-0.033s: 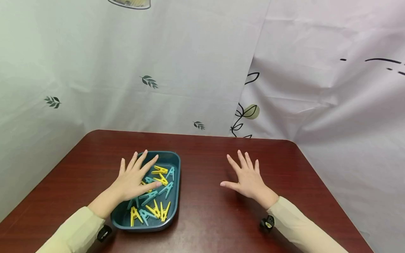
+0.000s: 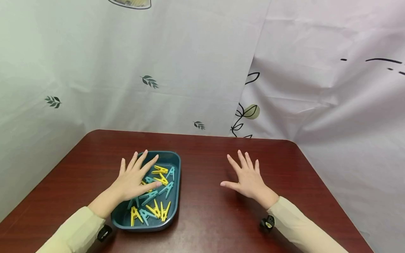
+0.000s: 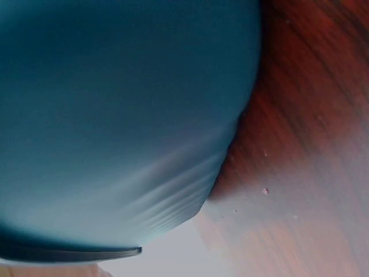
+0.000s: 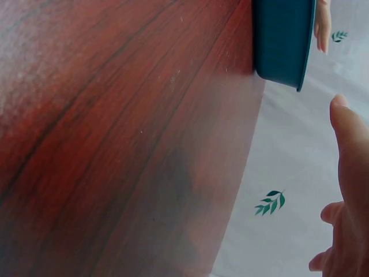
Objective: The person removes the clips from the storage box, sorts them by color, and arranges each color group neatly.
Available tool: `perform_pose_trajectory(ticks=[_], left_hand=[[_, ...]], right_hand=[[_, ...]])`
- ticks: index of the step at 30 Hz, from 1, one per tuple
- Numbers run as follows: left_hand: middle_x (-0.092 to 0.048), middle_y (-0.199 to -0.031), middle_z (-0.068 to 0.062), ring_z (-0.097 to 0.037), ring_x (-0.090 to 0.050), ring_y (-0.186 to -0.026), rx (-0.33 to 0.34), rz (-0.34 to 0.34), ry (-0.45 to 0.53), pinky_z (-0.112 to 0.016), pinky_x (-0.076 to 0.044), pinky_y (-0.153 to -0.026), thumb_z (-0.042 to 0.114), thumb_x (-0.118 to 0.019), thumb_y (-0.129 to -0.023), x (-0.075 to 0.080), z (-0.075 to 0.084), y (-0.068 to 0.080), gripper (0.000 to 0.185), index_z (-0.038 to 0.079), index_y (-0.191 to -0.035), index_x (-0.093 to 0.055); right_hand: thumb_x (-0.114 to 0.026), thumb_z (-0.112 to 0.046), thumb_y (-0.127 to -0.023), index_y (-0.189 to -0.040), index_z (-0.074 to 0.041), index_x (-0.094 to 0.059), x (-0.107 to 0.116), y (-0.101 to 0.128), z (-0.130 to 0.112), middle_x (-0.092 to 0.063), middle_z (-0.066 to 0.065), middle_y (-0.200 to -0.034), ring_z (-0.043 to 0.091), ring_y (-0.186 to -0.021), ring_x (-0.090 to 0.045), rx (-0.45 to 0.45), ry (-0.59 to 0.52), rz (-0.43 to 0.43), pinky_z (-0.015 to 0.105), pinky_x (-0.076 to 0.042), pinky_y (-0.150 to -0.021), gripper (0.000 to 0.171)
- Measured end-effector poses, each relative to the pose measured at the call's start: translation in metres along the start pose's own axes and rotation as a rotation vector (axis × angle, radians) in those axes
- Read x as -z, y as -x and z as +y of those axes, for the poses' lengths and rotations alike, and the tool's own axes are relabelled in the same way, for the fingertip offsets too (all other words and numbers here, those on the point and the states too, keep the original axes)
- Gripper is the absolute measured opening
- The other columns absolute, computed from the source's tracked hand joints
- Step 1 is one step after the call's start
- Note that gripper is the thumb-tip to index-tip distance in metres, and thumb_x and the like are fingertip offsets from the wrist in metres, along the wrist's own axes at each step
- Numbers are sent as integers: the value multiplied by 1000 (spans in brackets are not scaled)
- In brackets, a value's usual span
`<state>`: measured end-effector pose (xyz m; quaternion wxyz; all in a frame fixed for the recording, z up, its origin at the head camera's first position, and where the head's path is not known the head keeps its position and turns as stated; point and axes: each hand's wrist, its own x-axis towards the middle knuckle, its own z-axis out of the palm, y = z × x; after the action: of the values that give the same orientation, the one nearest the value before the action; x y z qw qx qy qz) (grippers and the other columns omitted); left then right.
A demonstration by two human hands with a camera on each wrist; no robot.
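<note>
My left hand is spread, palm down, over the left part of a dark teal tray, holding nothing. Inside the tray lie several yellow clothespins and several light-blue clothespins, some partly hidden under that hand. To the right of the tray, my right hand hovers above the table with its fingers straight and apart, also holding nothing. The left wrist view is mostly filled by the tray's outer wall. In the right wrist view, my right thumb shows at the right edge, apart from the tray.
A reddish-brown wooden table with rounded far corners carries the tray. Behind it hangs a pale cloth backdrop with leaf prints, reaching round both sides. Each wrist wears a small black device, such as the one on the right.
</note>
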<state>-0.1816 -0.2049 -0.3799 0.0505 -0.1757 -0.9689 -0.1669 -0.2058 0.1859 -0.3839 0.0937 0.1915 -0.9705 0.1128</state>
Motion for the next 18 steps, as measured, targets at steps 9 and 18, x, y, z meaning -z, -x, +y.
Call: perform_pose_trajectory(ticks=[9,18], left_hand=[[-12,-157,-20,-50,-10,-140,13,70,6,-74,-8,-102,61,-62,-81,7,-5,5,87,24,-151,-25],[-16,-152,-27,-55,-22,-130,75,122,55,-76,-29,-89,55,-64,-83,14,-15,11,90,22,-153,-17]], right_hand=[[-64,-67,-74,-148,-19,-34,7,-2,-4,-22,20,-155,41,-143,-16,40,19,40,66,-17,-108,92],[-72,-52,-75,-143,-13,-42,20,-3,-12,-30,23,-150,42,-139,-26,125,15,105,61,-27,-107,84]])
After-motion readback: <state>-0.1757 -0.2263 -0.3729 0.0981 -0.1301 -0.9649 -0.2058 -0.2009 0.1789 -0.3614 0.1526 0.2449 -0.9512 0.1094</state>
